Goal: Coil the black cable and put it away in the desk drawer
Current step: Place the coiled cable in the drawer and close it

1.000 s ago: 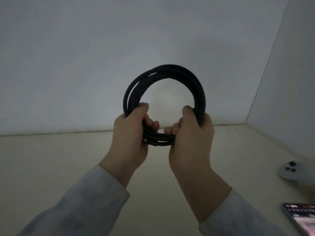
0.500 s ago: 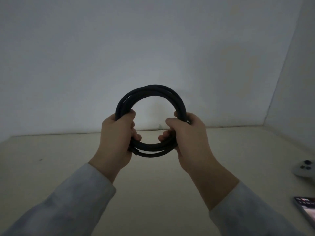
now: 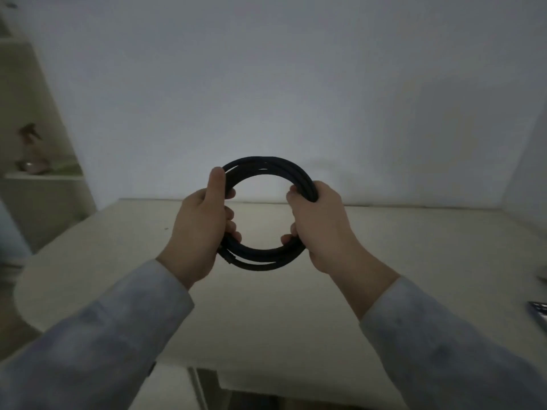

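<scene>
The black cable (image 3: 263,258) is wound into a round coil of several loops, held up in the air above the pale desk (image 3: 266,315). My left hand (image 3: 198,229) grips the coil's left side, thumb pointing up along the loops. My right hand (image 3: 319,226) grips the right side, fingers curled through the ring. A connector end shows at the coil's lower left, just under my left hand. Below the desk's near edge a pale panel and a dark gap (image 3: 207,386) appear; whether this is the drawer I cannot tell.
A phone (image 3: 538,313) lies at the desk's right edge, partly cut off. Left of the desk stands a shelf unit (image 3: 44,176) with a small brown figure on it. White walls close the back and the right side.
The view has tilted down and pulled back, so the desk's near edge and the left shelf now show. The coil sits lower over the desk, and both hands have shifted their grip.
</scene>
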{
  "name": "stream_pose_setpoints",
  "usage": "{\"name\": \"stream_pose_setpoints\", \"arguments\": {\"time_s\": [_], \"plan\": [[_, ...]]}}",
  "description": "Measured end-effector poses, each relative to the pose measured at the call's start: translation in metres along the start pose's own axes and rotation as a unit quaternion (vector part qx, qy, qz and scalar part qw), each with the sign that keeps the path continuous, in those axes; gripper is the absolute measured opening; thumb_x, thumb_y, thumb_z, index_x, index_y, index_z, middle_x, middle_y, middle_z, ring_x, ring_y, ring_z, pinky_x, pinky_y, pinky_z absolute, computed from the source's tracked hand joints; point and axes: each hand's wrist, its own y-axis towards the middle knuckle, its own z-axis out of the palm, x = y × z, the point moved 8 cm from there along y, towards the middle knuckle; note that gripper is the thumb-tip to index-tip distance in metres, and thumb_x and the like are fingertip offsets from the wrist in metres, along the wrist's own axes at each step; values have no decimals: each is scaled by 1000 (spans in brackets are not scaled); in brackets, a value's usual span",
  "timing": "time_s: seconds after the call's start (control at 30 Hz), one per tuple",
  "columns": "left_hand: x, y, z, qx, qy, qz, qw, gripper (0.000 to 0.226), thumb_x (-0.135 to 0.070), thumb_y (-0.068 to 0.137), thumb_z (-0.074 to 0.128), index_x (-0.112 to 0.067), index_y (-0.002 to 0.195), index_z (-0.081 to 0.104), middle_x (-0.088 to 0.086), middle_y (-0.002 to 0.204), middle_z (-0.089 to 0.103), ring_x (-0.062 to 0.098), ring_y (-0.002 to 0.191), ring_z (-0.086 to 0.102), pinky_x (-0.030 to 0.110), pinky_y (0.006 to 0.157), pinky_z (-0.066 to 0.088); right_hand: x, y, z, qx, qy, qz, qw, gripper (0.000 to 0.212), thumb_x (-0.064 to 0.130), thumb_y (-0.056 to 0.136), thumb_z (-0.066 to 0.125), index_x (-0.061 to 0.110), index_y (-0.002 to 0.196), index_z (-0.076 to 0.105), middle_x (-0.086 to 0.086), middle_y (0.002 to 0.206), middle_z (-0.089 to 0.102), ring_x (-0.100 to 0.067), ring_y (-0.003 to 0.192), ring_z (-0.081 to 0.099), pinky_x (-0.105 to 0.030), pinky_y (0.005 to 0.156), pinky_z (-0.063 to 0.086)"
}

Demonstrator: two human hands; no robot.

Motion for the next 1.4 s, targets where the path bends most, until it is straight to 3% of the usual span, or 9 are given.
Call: {"name": "stream_pose_setpoints", "arguments": {"time_s": [0.2, 0.27, 0.4, 0.7, 0.9, 0.97, 1.07, 1.2, 1.4], "plan": [[4, -19, -116, -82, 6, -25, 996, 53, -61, 98, 43, -13, 93, 64, -4, 57, 42, 8, 37, 42, 30, 50, 45, -9, -41, 105, 116, -23, 23, 993, 8, 19, 102, 51, 13, 106, 55, -8, 80, 55, -12, 37, 56, -36, 55, 62], [5, -26, -160, -113, 7, -34, 993, 51, -60, 98, 45, -12, 91, 64, -5, 54, 42, 8, 36, 40, 29, 48, 43, -15, -55, 144, 152, -55, 18, 987, 9, 20, 101, 50, 13, 102, 55, -11, 80, 59, -18, 46, 62, -39, 53, 62], [8, -38, -233, -144, 28, -40, 988, 48, -57, 98, 48, -12, 92, 63, -7, 51, 40, 8, 37, 39, 27, 45, 42, -26, -82, 209, 214, -156, -24, 964, 15, 29, 92, 51, 15, 92, 55, -9, 80, 62, -31, 73, 73, -58, 70, 63], [37, -47, -359, -208, 57, -37, 976, 53, -61, 96, 47, -11, 93, 67, -6, 51, 42, 13, 40, 40, 34, 54, 40, -53, -126, 314, 296, -222, -62, 927, 29, 46, 99, 55, 18, 108, 51, -8, 95, 64, -26, 72, 73, -46, 64, 65], [97, -45, -397, -197, 3, -184, 963, 55, -59, 95, 52, -6, 95, 66, 0, 59, 44, 9, 35, 41, 26, 45, 42, -94, -131, 349, 368, -265, -20, 891, 56, 43, 97, 55, 32, 147, 33, 1, 108, 62, -26, 88, 71, -48, 80, 63], [111, -48, -403, -182, -24, -241, 953, 50, -54, 96, 55, -5, 95, 65, 0, 59, 46, 7, 34, 40, 20, 38, 40, -107, -135, 357, 387, -281, 12, 878, 55, 41, 96, 56, 28, 145, 36, -2, 110, 62, -27, 89, 71, -46, 79, 63], [115, -51, -416, -177, 9, -276, 945, 40, -44, 98, 58, -4, 103, 63, -2, 49, 55, 6, 32, 43, 17, 35, 40, -122, -149, 368, 414, -284, 76, 861, 37, 33, 97, 59, 17, 129, 48, -13, 104, 66, -30, 76, 73, -35, 59, 60], [117, -51, -433, -170, 46, -309, 935, 34, -40, 99, 58, -6, 102, 61, -2, 43, 57, 6, 30, 42, 16, 33, 38, -129, -158, 377, 437, -269, 126, 849, 30, 28, 94, 63, 5, 113, 61, -21, 100, 70, -40, 76, 77, -52, 73, 65], [132, -50, -448, -158, 128, -344, 917, 39, -42, 97, 59, -4, 92, 65, -2, 41, 51, 10, 35, 41, 18, 38, 38, -109, -135, 369, 379, -367, 14, 850, 44, 43, 98, 51, 16, 132, 56, -7, 80, 73, -28, 62, 76, -39, 74, 64]]}}
